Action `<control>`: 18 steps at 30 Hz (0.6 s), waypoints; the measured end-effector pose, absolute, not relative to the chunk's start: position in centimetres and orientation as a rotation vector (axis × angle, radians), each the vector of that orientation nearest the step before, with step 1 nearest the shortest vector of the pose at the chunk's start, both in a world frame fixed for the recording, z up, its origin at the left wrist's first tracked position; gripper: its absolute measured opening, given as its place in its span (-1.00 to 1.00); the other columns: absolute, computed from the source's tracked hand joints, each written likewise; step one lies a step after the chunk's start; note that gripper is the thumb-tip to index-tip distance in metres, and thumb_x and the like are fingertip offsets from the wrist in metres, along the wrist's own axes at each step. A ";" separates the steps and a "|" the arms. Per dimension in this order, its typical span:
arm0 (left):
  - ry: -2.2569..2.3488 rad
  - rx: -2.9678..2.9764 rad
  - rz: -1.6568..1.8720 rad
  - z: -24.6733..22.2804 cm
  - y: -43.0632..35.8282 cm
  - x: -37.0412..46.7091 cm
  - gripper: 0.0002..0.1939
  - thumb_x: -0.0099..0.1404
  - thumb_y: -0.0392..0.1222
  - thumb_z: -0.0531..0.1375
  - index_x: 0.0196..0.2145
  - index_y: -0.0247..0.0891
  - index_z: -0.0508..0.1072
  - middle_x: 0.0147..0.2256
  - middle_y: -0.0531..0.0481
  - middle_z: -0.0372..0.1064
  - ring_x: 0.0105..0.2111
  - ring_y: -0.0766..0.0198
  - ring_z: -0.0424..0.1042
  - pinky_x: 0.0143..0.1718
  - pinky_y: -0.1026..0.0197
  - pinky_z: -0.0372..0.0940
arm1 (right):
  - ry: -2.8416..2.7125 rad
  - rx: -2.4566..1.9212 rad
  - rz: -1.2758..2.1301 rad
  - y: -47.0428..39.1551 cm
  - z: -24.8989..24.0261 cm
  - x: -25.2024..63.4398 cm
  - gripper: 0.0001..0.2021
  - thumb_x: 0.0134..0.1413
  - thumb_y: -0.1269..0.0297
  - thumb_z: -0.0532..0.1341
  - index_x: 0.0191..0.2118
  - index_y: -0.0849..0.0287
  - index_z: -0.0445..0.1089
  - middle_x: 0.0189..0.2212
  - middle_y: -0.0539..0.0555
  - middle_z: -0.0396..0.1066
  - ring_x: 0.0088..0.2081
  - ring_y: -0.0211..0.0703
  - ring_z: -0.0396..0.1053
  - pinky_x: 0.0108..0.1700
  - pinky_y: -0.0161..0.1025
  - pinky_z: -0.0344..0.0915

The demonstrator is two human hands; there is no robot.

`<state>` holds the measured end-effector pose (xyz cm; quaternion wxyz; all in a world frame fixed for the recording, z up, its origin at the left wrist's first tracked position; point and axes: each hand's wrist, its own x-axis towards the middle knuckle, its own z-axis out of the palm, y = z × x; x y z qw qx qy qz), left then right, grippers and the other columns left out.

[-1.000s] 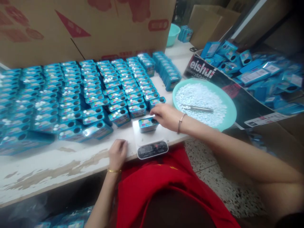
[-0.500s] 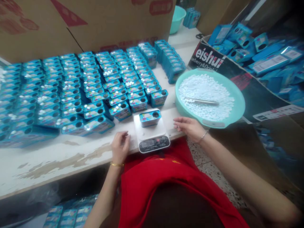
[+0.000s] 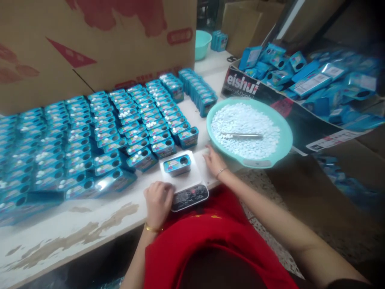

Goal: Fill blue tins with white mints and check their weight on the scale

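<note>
A small blue box (image 3: 177, 164) with a round dark hole in its top sits on the white weighing scale (image 3: 194, 176). My left hand (image 3: 158, 202) is curled at the scale's left front corner, beside its dark display panel; what its fingers hold, if anything, is hidden. To the right of the scale, my right hand (image 3: 214, 161) is low over the table next to the bowl, its fingertips closed together, with a tiny pale spot there too small to name. The turquoise bowl (image 3: 287, 148) holds many white tablets (image 3: 243, 120), and a metal strip-like tool (image 3: 242, 136) lies across them.
Rows of blue boxes (image 3: 110, 138) cover the table's left and middle, several with white tablets on top. At the right, a black printed carton (image 3: 270, 102) is heaped with blue boxes (image 3: 319, 80). A large cardboard box (image 3: 120, 44) stands behind; another turquoise bowl (image 3: 202, 45) is farther back.
My view has shifted, so the scene sits lower and farther left. My left hand has moved up against the scale's front left corner. My right hand has come closer to the bowl's near side.
</note>
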<state>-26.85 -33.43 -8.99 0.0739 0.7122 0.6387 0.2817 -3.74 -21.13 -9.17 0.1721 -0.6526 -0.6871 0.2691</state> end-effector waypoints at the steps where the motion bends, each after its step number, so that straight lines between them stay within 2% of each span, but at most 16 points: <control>1: 1.924 2.138 0.850 -9.0 -33.4 -26.9 -0.87 0.33 -0.14 0.13 -0.34 -0.20 0.40 -0.38 0.01 0.37 -0.30 0.20 0.30 -0.24 0.12 0.00 | -1.981 -1.912 0.743 -20.8 -9.4 -3.9 -0.46 0.23 0.28 -0.04 0.30 0.33 0.01 -0.24 0.31 0.47 -0.21 0.11 0.43 -0.10 -0.05 0.29; 4: 1.914 2.162 0.833 -9.1 -33.4 -27.0 -0.88 0.33 -0.13 0.13 -0.28 -0.19 0.42 -0.37 0.00 0.37 -0.30 0.20 0.30 -0.26 0.12 -0.01 | -2.038 -2.082 0.697 -19.6 -10.1 -4.3 -0.41 0.23 0.36 -0.06 0.35 0.36 -0.14 -0.21 0.43 0.47 -0.19 0.19 0.44 -0.08 0.07 0.27; 7: 1.894 2.168 0.819 -9.0 -33.3 -26.9 -0.87 0.34 -0.13 0.12 -0.31 -0.18 0.42 -0.39 0.01 0.37 -0.31 0.21 0.31 -0.27 0.13 -0.01 | -2.012 -2.168 0.636 -18.1 -10.3 -5.1 -0.39 0.18 0.41 0.01 0.33 0.37 -0.07 -0.06 0.54 0.40 -0.07 0.28 0.41 -0.01 0.13 0.22; 11: 1.898 2.127 0.886 -8.6 -33.7 -27.1 -0.90 0.32 -0.15 0.15 -0.31 -0.20 0.41 -0.40 0.02 0.36 -0.32 0.22 0.32 -0.24 0.13 0.05 | -1.941 -2.266 0.717 -16.4 -9.6 -6.3 -0.34 0.12 0.41 0.11 0.31 0.51 -0.06 -0.09 0.60 0.41 -0.02 0.33 0.39 0.00 0.13 0.24; 15: 1.895 2.111 1.009 -7.2 -34.5 -27.4 -0.94 0.30 -0.21 0.16 -0.27 -0.21 0.41 -0.41 0.03 0.34 -0.34 0.24 0.33 -0.21 0.13 0.12 | -1.881 -2.308 0.784 -15.9 -9.0 -6.8 -0.39 0.18 0.45 -0.01 0.32 0.56 -0.10 -0.06 0.61 0.39 0.01 0.32 0.38 -0.02 0.14 0.27; 18: 1.919 2.120 1.148 -5.1 -34.2 -27.3 -0.94 0.29 -0.24 0.18 -0.26 -0.21 0.40 -0.41 0.02 0.33 -0.34 0.24 0.32 -0.23 0.14 0.17 | -1.848 -2.274 0.800 -16.5 -9.0 -6.7 -0.46 0.22 0.45 -0.06 0.29 0.52 -0.02 -0.11 0.58 0.43 -0.03 0.33 0.41 -0.06 0.13 0.28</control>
